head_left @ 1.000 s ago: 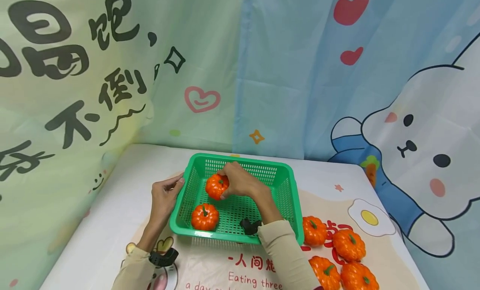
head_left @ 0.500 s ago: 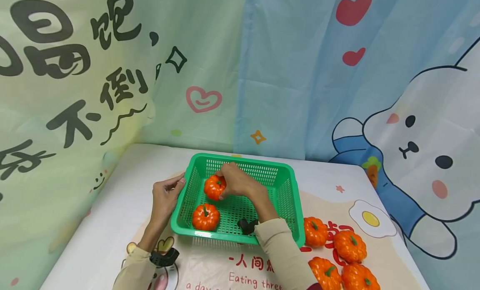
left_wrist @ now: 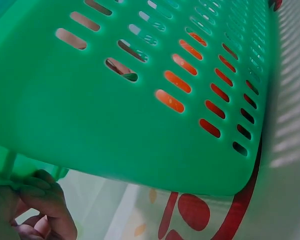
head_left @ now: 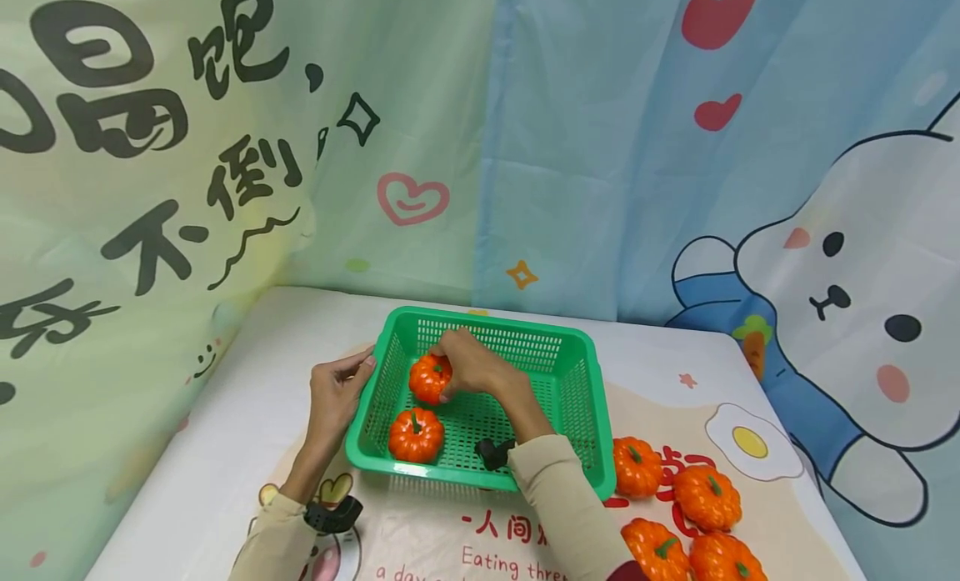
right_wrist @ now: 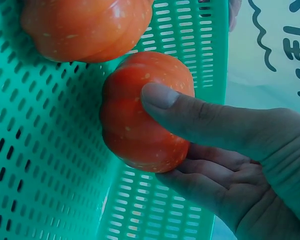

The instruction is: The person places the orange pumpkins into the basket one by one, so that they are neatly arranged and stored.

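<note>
In the head view, a green perforated basket (head_left: 431, 473) stands on the table. My left hand (head_left: 335, 398) pinches its left rim between thumb and fingers; the left wrist view shows the curled fingers (left_wrist: 47, 205) at the rim. Inside the basket, my right hand (head_left: 483, 368) grips a small orange pumpkin (head_left: 427, 379) near the back left. The right wrist view has the thumb across the pumpkin's (right_wrist: 135, 120) side and the fingers on its opposite side. A second pumpkin (head_left: 416, 436) with a green stem sits in the front left corner, close beside the held one.
Several more orange pumpkins (head_left: 707, 498) lie on the printed tablecloth (head_left: 487, 556) right of the basket. A patterned curtain (head_left: 555, 189) hangs behind the table. Each wrist bears a black camera mount (head_left: 333, 514).
The right hand has moved the held pumpkin slightly left and lower in the basket, closer to the second pumpkin. The left hand stays at the rim. The head view has shifted a little.
</note>
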`<state>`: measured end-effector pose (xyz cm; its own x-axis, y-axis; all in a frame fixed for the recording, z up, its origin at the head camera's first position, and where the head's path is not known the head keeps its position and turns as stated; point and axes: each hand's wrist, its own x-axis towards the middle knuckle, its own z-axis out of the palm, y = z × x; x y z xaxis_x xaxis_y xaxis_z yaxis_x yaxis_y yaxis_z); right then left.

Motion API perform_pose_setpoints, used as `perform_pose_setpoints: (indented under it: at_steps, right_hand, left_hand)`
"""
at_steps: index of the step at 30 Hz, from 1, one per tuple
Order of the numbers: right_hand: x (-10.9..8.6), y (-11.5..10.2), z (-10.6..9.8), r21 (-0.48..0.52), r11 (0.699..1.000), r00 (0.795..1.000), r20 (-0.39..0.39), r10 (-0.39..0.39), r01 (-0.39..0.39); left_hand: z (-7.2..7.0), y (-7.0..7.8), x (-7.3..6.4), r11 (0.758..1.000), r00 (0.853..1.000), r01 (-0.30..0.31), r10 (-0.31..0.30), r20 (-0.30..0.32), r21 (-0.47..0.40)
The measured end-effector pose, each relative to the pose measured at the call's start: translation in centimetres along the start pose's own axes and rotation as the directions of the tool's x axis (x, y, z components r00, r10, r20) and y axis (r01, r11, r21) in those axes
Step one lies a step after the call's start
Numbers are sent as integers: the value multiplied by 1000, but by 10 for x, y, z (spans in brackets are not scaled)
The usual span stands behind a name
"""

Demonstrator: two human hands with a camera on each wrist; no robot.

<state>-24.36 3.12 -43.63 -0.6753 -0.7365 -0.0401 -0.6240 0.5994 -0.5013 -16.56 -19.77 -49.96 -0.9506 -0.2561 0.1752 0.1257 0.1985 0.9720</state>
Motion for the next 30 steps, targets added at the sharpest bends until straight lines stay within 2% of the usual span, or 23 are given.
perform_pose_setpoints:
  at_steps: [4,5,8,11,12,19,30]
  right_hand:
    - [2,4,1,-6,1000,1000,1,-22,22]
    - [6,17,7,-16,999,999,-6,-51,51]
    - [7,18,9,-9,998,998,4,-69,69]
    - [8,17,10,9,998,998,17,-60,60]
    - [3,5,4,20,999,999,28,-33,33]
    - [4,2,4,7,1000,999,50,17,-18]
    - [9,4,7,-1,1000,998,65,5,-5]
  left_hand:
    - [1,1,1,1000,1000,-1,1,-2,4]
    - [1,1,1,1000,1000,3,-3,-4,2]
    - [0,0,0,1000,1000,13,-12,-8,10]
    - [0,0,0,1000,1000,24,-24,-5,3]
    - [0,0,0,1000,1000,26,-26,-4,4]
    - [-1,-1,0,1000,1000,23,-23,-2,3]
    - [0,3,-1,1000,1000,18,-18,-9,2]
